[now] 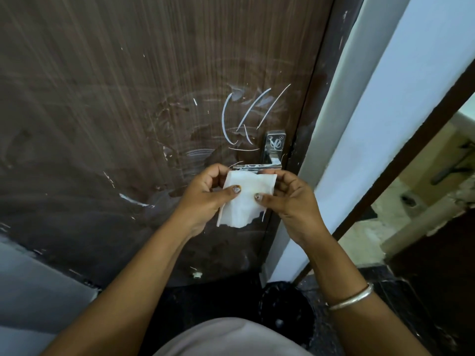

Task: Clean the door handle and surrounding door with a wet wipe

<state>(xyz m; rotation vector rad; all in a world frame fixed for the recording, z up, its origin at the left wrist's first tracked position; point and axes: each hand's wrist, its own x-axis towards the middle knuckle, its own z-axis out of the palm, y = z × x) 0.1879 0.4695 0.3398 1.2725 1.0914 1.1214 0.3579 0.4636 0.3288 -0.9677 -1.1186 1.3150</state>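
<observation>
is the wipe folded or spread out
Folded. The wet wipe shows as a compact, layered rectangle, pinched between left hand and right hand.

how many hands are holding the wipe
2. The left hand pinches the wipe at its left edge; the right hand pinches its right edge, just below the door handle.
</observation>
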